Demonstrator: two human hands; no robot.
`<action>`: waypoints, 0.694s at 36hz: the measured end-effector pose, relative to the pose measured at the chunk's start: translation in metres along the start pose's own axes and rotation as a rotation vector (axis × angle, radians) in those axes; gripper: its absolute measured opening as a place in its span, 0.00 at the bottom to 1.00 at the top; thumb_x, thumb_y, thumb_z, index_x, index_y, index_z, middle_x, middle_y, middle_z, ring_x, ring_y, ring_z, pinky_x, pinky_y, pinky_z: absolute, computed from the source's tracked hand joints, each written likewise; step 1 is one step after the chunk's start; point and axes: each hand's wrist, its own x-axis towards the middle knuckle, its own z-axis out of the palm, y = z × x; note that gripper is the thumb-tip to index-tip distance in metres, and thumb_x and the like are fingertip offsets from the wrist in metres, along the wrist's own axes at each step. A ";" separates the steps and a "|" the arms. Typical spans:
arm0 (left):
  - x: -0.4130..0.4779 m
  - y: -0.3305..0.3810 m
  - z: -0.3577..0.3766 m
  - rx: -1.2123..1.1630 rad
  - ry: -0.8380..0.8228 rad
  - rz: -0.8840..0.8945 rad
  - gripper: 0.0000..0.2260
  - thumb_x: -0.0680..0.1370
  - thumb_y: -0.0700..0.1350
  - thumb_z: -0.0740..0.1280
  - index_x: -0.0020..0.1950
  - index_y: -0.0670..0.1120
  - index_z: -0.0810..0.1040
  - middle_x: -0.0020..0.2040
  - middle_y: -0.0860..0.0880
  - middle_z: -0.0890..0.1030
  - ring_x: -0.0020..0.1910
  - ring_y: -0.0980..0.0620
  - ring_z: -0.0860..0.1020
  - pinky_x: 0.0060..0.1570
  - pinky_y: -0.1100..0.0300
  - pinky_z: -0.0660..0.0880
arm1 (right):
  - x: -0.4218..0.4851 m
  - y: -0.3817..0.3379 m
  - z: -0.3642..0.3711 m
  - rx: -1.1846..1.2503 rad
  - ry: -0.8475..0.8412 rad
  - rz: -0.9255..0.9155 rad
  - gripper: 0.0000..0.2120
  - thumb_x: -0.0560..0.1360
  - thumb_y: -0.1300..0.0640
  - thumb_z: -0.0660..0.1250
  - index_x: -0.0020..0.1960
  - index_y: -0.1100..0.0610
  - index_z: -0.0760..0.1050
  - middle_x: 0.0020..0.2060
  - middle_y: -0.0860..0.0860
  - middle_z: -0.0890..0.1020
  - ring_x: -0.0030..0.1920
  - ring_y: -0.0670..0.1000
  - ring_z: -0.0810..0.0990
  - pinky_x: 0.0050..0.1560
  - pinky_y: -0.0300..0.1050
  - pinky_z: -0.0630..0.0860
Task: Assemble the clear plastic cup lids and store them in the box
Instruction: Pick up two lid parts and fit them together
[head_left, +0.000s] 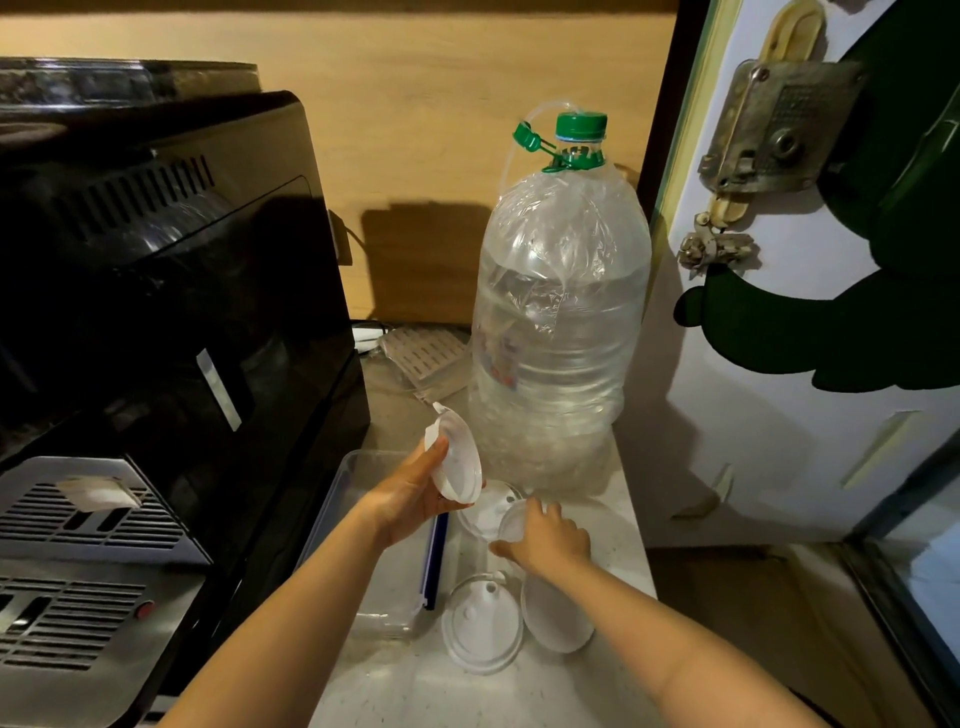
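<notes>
A clear lid (457, 457) is held up on edge in the left hand (415, 493), above the far end of the clear box (363, 540). It is pinched at the rim, thumb on the near face, the other fingers hidden behind it; the upright tilt probably keeps its open side free for the next piece. The right hand (550, 540) is lowered onto a 2nd lid (514, 519) lying on the counter (618, 525), fingers curled over it, thumb stretched out to the left. Whether that lid is actually gripped can't be told; it looks like a grasp in progress, approx. mid-pickup.

More lids are laid out w/in easy reach: one w/ a spout hole (483, 623) near the camera, a cloudier one (556, 618) just right of it, partly under the right forearm, and another (483, 509) between the two hands. The box is set left of the lids, beside the black machine (156, 291), lid off, so finished pieces can be dropped in. Nothing can be made out in it, so the task is judged to be at an early stage. A big water bottle (561, 312) stands far behind.
</notes>
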 end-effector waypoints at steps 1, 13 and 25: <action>0.001 -0.001 -0.001 0.000 0.000 0.001 0.59 0.45 0.67 0.77 0.71 0.49 0.59 0.65 0.40 0.70 0.55 0.44 0.76 0.43 0.57 0.82 | -0.001 0.000 -0.002 0.033 0.005 -0.006 0.43 0.69 0.34 0.64 0.74 0.54 0.52 0.72 0.57 0.63 0.68 0.61 0.67 0.65 0.53 0.67; 0.007 -0.001 -0.001 0.058 -0.081 0.051 0.57 0.45 0.60 0.80 0.69 0.48 0.61 0.55 0.43 0.73 0.53 0.46 0.76 0.45 0.56 0.80 | -0.006 -0.006 -0.035 0.560 0.084 -0.111 0.40 0.66 0.38 0.69 0.71 0.52 0.58 0.70 0.54 0.67 0.67 0.57 0.70 0.62 0.50 0.71; 0.017 0.003 -0.010 0.085 -0.097 0.059 0.57 0.47 0.58 0.81 0.71 0.49 0.59 0.62 0.41 0.71 0.57 0.43 0.73 0.49 0.54 0.77 | -0.014 -0.015 -0.087 0.843 0.126 -0.249 0.39 0.70 0.47 0.71 0.74 0.54 0.56 0.72 0.52 0.64 0.71 0.52 0.65 0.60 0.40 0.63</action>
